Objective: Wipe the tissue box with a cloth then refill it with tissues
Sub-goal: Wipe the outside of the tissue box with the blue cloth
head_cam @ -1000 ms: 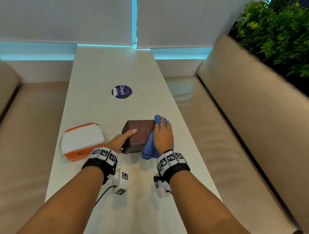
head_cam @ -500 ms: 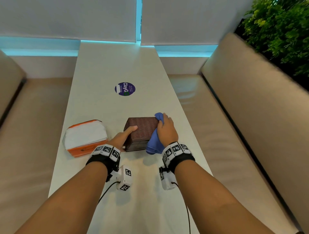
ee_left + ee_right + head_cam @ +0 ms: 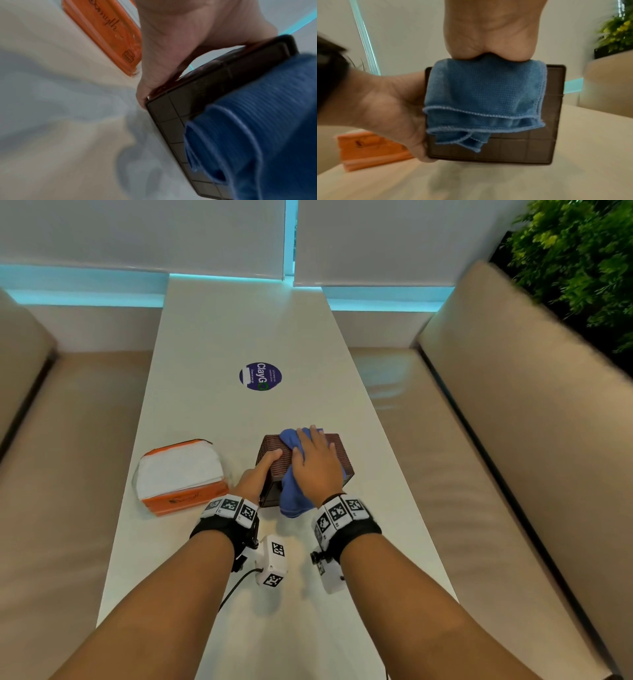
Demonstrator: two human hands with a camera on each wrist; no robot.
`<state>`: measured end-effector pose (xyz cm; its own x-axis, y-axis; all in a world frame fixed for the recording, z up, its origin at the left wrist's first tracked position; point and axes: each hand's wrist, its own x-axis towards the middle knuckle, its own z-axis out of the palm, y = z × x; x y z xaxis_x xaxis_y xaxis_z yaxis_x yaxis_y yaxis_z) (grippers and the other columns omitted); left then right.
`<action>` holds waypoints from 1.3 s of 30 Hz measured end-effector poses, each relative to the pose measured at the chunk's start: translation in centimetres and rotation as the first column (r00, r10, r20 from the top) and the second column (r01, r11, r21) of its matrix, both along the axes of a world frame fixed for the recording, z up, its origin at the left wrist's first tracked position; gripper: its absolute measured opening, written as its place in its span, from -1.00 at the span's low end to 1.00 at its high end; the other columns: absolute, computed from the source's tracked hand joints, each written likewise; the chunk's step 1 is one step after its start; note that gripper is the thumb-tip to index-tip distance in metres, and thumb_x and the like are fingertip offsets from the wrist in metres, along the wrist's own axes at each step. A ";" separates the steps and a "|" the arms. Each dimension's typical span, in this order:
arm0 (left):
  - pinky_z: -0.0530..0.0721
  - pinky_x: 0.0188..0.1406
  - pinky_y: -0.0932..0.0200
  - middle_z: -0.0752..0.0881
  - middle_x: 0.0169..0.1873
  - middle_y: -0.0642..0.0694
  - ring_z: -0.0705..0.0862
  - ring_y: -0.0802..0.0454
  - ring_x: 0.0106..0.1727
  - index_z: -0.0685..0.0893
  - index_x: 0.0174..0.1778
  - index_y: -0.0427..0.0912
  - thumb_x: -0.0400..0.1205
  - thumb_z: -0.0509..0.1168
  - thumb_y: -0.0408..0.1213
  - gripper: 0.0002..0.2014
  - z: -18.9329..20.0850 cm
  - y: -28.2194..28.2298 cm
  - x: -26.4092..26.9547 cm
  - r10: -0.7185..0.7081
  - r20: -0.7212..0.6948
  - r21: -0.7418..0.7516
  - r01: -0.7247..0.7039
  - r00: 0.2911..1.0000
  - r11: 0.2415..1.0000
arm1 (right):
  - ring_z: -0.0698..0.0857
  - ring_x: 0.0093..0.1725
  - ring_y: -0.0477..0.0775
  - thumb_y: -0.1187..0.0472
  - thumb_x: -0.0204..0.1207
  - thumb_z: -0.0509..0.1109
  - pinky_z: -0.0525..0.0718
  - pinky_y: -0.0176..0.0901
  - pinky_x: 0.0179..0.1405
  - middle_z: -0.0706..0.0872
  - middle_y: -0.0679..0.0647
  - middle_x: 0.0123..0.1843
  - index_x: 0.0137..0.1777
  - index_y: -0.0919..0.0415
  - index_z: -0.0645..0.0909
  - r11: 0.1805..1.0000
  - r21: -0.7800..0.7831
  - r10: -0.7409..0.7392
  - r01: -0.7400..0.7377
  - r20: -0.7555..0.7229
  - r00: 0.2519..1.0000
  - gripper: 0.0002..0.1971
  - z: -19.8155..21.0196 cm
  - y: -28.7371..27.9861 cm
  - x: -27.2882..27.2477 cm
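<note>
A brown woven tissue box (image 3: 339, 453) (image 3: 171, 115) (image 3: 522, 146) stands on the white table (image 3: 239, 330). My left hand (image 3: 257, 477) (image 3: 180, 40) (image 3: 385, 105) grips its left side, thumb on the top edge. My right hand (image 3: 317, 465) (image 3: 491, 33) lies flat on top of the box and presses a blue cloth (image 3: 294, 501) (image 3: 257, 121) (image 3: 479, 94) onto it. The cloth's loose end hangs down over the near face. An orange pack of white tissues (image 3: 178, 474) (image 3: 106, 33) (image 3: 368, 148) lies on the table just left of the box. The box's opening is hidden.
A round purple sticker (image 3: 260, 376) sits on the table beyond the box. Beige padded benches run along the left (image 3: 68, 474) and right (image 3: 428, 474) sides of the narrow table. A green plant (image 3: 582, 251) stands at the back right. White blinds close the far end.
My right hand has slid the cloth from the box's right side up onto its top, moving left. My left hand keeps its hold on the left side.
</note>
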<state>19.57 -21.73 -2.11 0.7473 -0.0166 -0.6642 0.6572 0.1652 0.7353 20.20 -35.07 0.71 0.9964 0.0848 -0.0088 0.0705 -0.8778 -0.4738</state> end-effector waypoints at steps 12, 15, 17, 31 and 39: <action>0.68 0.28 -0.24 0.83 0.04 -0.24 0.79 -0.26 0.09 0.72 0.20 -0.18 -0.19 0.53 0.49 0.11 -1.8 0.2 1.3 -0.035 -0.017 0.068 0.036 0.999 0.997 | 0.07 0.68 0.27 0.17 0.70 0.01 0.11 0.19 0.66 0.13 0.23 0.69 0.65 0.22 0.11 0.951 -0.048 -0.310 0.306 -0.174 0.935 -0.48 0.8 -2.1 1.3; 0.66 0.31 -0.21 0.82 0.05 -0.25 0.79 -0.26 0.10 0.70 0.24 -0.20 -0.19 0.55 0.48 0.14 -1.5 0.2 1.3 -0.033 -0.024 0.056 0.034 0.999 0.998 | 0.06 0.70 0.21 0.14 0.72 -0.02 0.08 0.12 0.68 0.13 0.19 0.70 0.65 0.21 0.12 0.997 -0.029 -0.077 0.076 -0.062 0.995 -0.50 0.9 0.3 0.1; 0.66 0.32 -0.22 0.83 0.03 -0.25 0.79 -0.25 0.09 0.72 0.20 -0.21 -0.10 0.56 0.45 0.05 -0.3 0.1 0.9 -0.026 -0.023 0.042 0.027 0.999 0.999 | 0.06 0.71 0.16 0.15 0.72 -0.02 0.05 0.09 0.68 0.15 0.14 0.70 0.64 0.18 0.15 0.998 0.009 0.057 -0.056 -0.028 0.998 -0.51 0.7 0.4 -0.3; 0.65 -0.22 0.05 0.68 -0.06 -0.16 0.66 -0.08 -0.05 0.59 0.23 -0.13 0.57 0.33 0.12 -0.54 1.4 -0.1 -0.4 -0.034 -0.096 -0.070 0.028 0.995 0.997 | 0.52 0.44 0.26 0.10 0.73 0.02 0.43 0.05 0.51 0.52 0.26 0.48 0.52 0.28 0.39 0.758 0.492 -0.162 0.429 -0.495 0.854 -0.56 1.6 -5.9 1.9; 0.81 -0.36 0.00 0.87 -0.24 -0.11 0.85 -0.06 -0.27 0.88 -0.33 -0.02 0.47 0.24 0.24 -0.54 2.1 1.1 -0.5 -0.075 -0.050 -0.320 0.055 0.996 0.946 | 0.56 -0.26 0.07 0.09 0.73 0.10 0.63 -0.14 -0.14 0.69 0.15 -0.25 -0.11 0.19 0.59 0.395 0.637 -0.085 0.662 -0.692 0.716 -0.69 0.4 -7.4 1.2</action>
<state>19.02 -20.59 -0.03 0.6961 -0.2819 -0.6603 0.7161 0.3395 0.6099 21.44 -42.44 1.13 0.7680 -0.0431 -0.6390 -0.6348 0.0807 -0.7684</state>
